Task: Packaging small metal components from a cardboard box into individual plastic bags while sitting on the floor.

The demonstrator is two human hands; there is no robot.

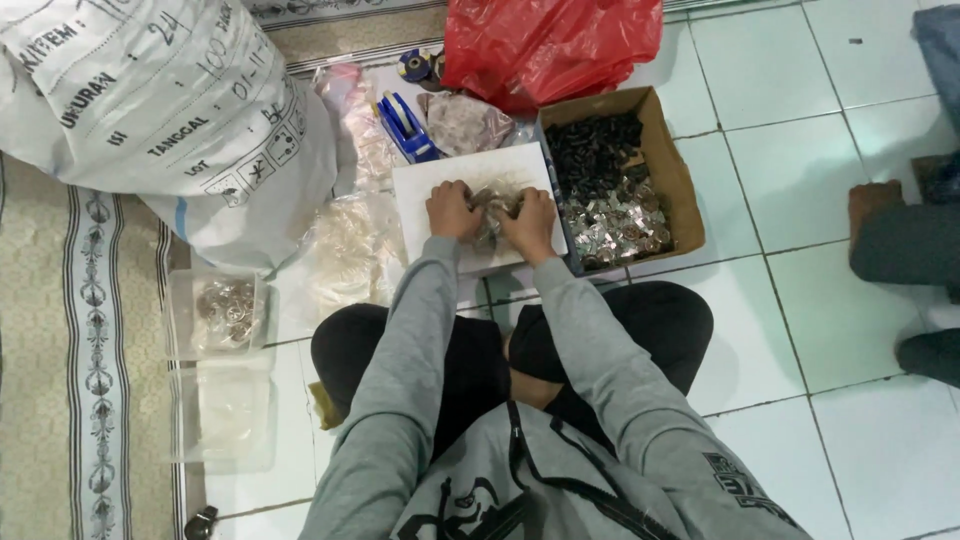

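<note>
**A:** From the head camera, what are the hands doing?

**B:** Both are closed around the same thing. The left hand [452, 211] and the right hand [530, 222] sit knuckles-up, close together, each clamped on a small clear bag of shiny pieces [493, 212] bunched between them. The bag rests on a white board [425, 182] that lies flat on the floor in front of the person's crossed legs.

**A:** And around the board?

**B:** Touching its right edge is a cardboard box [672, 170], dark pieces heaped at its far end and silvery ones at the near end. Just beyond the board lie a blue tape dispenser [405, 125] and a crumpled clear packet [465, 122]. Behind those sits a red plastic bag [550, 42], its lower edge overhanging the far end of the box.

**A:** What's on the left?

**B:** A big white sack [160, 110] with printing, lying partly on a patterned mat [85, 330]. Between the sack and the board is a loose pile of clear plastic bags [350, 245]. Nearer the person, two clear tubs stand end to end: the far tub [182, 312] holds some shiny pieces; what the near tub [225, 420] holds I cannot tell.

**A:** Anyone else?

**B:** At the right edge, another person's foot [872, 200] rests on the white tiled floor [800, 330], well apart from the hands.
</note>
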